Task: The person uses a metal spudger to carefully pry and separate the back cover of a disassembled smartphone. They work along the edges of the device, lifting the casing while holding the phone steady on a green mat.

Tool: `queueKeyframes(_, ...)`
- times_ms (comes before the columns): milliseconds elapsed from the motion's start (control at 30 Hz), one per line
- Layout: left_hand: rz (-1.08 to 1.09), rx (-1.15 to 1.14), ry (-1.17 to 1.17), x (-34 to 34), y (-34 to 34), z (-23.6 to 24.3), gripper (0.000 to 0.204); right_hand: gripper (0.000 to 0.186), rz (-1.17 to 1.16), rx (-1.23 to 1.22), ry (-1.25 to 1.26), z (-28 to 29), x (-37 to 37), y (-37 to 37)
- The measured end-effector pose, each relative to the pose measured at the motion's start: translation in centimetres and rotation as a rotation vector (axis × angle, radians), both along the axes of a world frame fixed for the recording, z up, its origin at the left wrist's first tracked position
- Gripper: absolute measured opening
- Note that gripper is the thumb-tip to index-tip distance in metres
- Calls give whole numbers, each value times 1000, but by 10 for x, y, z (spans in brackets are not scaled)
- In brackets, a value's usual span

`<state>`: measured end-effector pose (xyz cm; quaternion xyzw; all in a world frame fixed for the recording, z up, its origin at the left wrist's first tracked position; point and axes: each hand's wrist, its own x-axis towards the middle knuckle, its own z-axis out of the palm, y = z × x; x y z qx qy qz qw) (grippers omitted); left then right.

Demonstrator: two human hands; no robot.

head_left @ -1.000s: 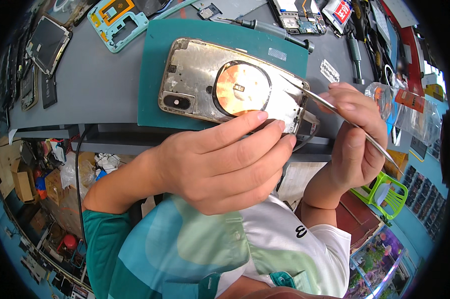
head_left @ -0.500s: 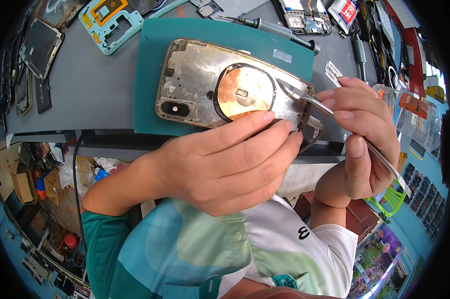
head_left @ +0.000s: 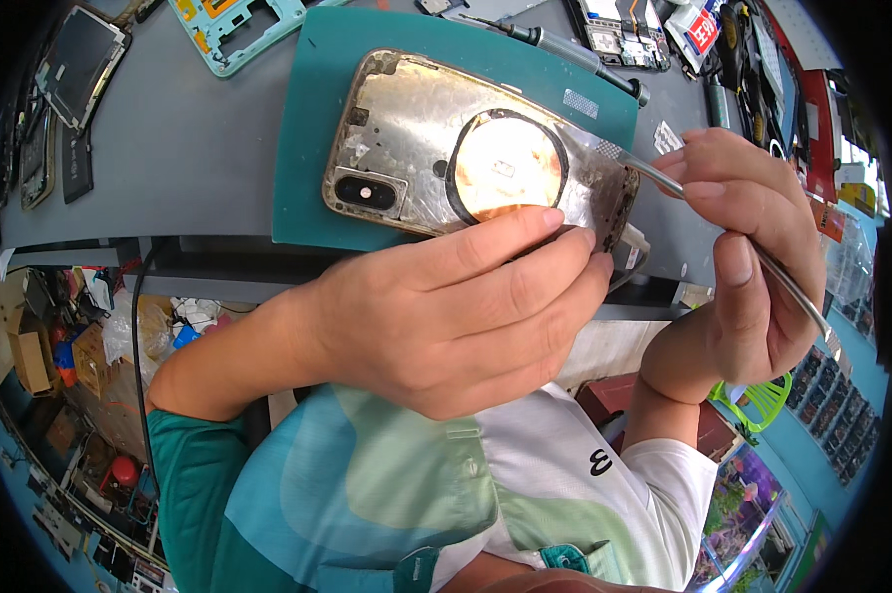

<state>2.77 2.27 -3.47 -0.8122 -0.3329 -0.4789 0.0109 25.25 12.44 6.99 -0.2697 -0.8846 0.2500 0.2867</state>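
A smartphone with its back cover off (head_left: 406,128) lies tilted on a teal mat (head_left: 307,188). Its bare metal back carries a round copper charging coil (head_left: 505,163), and a camera pair sits at the left end. My left hand (head_left: 456,316) is closed on the phone's near edge, fingers together beside the coil; the thumb is hidden. In my right hand (head_left: 752,237) is a slim metal pry tool (head_left: 653,176), gripped between thumb and fingers. Its flat textured tip reaches over the phone's right part, near the far edge; whether it touches cannot be made out.
Beyond the phone, a grey screwdriver (head_left: 574,54) lies along the mat's far edge. An opened phone (head_left: 624,35) is at the back right, a light-blue phone frame (head_left: 233,44) at the back left. A razor blade (head_left: 666,138) lies near my right fingers. A cable (head_left: 629,275) lies by the phone's right end.
The pry tool's tip has moved toward the phone's far edge, with my right hand shifting right. My left hand stays on the phone. The whole view has shifted slightly.
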Motion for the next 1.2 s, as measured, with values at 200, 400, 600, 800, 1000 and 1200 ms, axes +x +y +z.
queueKeyframes(200,10,3,0,0,-1,-1,5,31,39,-13,5,-2,-1,8)
queueKeyframes(400,10,3,-14,1,0,-1,4,30,-36,-45,57,-10,-4,-3)
queueKeyframes(600,13,6,-7,2,0,-1,6,30,-107,-61,68,-16,-6,-13)
queueKeyframes(800,8,9,-13,1,0,-1,8,31,-36,-49,92,-14,4,-8)
queueKeyframes(1000,19,15,5,2,0,-1,8,33,-38,-73,46,-10,3,-6)
queueKeyframes(1200,13,18,-6,2,0,-3,7,34,6,-17,24,-9,6,0)
